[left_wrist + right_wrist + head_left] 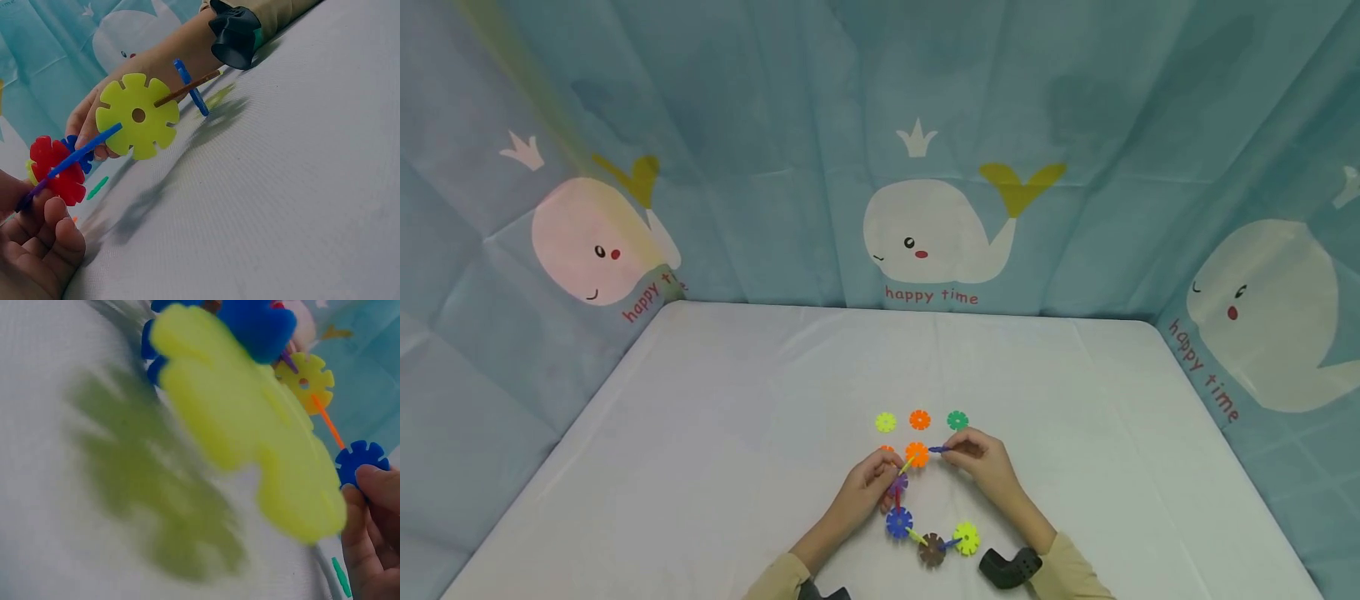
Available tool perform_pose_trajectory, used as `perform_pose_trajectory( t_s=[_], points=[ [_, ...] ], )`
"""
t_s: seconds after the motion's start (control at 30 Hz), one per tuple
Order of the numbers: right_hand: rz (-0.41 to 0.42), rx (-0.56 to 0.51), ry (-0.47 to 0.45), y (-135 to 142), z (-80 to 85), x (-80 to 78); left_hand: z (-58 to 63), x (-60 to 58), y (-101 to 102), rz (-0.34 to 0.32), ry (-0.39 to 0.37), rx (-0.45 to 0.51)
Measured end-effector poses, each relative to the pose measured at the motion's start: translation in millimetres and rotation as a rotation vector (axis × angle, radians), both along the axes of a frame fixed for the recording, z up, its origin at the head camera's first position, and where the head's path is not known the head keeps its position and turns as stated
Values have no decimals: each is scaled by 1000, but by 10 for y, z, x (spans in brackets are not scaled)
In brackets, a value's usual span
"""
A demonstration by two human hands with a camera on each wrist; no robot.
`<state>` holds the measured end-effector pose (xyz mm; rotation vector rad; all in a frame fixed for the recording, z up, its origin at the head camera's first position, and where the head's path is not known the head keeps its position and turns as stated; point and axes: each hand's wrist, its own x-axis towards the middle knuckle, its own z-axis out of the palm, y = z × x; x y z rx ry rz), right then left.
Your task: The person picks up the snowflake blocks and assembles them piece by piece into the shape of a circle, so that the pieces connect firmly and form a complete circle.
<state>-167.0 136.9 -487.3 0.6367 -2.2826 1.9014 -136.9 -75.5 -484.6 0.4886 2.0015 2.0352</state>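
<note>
While the left hand, well curled, holds a disc chain, the right hand, nearly closed, pinches a blue piece at three o'clock from the orange disc.

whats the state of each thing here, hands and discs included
Left hand: pinching purple notched plastic disc
Right hand: pinching blue notched plastic disc
Blue disc: upright, whether joined unclear
Curved chain of multicoloured notched plastic discs: interlocked
Yellow-green notched plastic disc, back row: flat, loose
Orange notched plastic disc, back row: flat, loose
Green notched plastic disc, back row: flat, loose
Teal whale-print curtain: hung, creased
</note>
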Motion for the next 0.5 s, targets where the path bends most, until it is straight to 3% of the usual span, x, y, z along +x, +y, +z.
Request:
perform_pose_trajectory(
  t_s=[0.23, 0.5],
  points=[
    [3, 2, -3, 27, -14, -13, 4, 1, -5, -7, 45, 3],
    [139, -20, -13, 57, -37, -33, -23, -15, -7, -17, 61, -8]
  ],
)
